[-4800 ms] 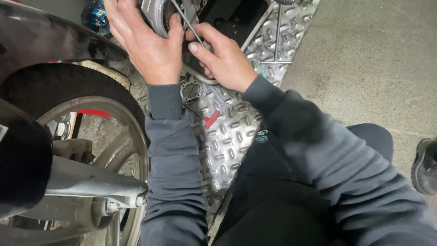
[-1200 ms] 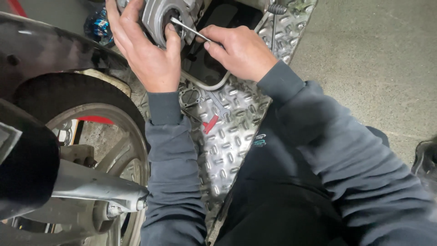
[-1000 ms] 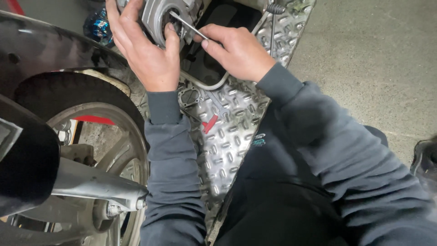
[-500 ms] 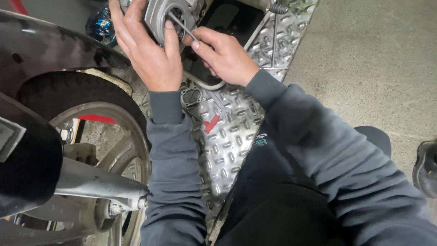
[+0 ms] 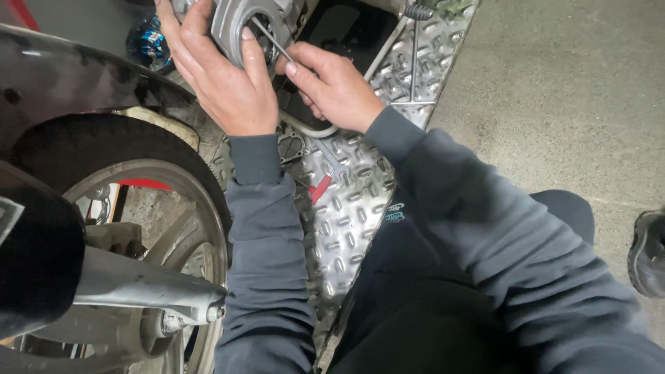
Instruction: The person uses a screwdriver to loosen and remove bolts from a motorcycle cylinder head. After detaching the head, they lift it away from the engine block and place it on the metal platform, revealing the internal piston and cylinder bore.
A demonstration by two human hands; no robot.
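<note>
— What was the left hand (image 5: 222, 76) doing?

— It was wrapped over a grey metal casing (image 5: 239, 21) at the far edge of the view, fingers curled across the top and the thumb laid along the casing's right rim. A firm grasp, not a flat press.

— And the right hand (image 5: 336, 86)?

— Just right of the left one, nearly touching it. Its fingertips pinched a thin metal rod (image 5: 271, 39), and the rod slanted up and to the left, its far end reaching the round opening in the casing beside the left thumb. How deep it went I could not tell.

— So where did the casing sit?

— Far left of centre, held up above a ribbed metal plate (image 5: 346, 201), with part of it cut off by the top of the view.

— What lay around the hands?

— A black tray (image 5: 346, 28) stood just beyond the right hand on the plate. Right of it lay a long T-shaped tool (image 5: 413, 62). Near the left wrist lay a dark gasket (image 5: 291, 147), and a little nearer a small red piece (image 5: 320, 188).

— Further out?

— To the left, a wheel (image 5: 149, 228) with a black tyre under a dark mudguard (image 5: 76, 83), and a silver arm (image 5: 131, 287) running to its axle. A blue shiny object (image 5: 147, 43) showed far left. Concrete floor (image 5: 554, 97) spread to the right, with a black shoe (image 5: 648, 253) at the right edge.
</note>
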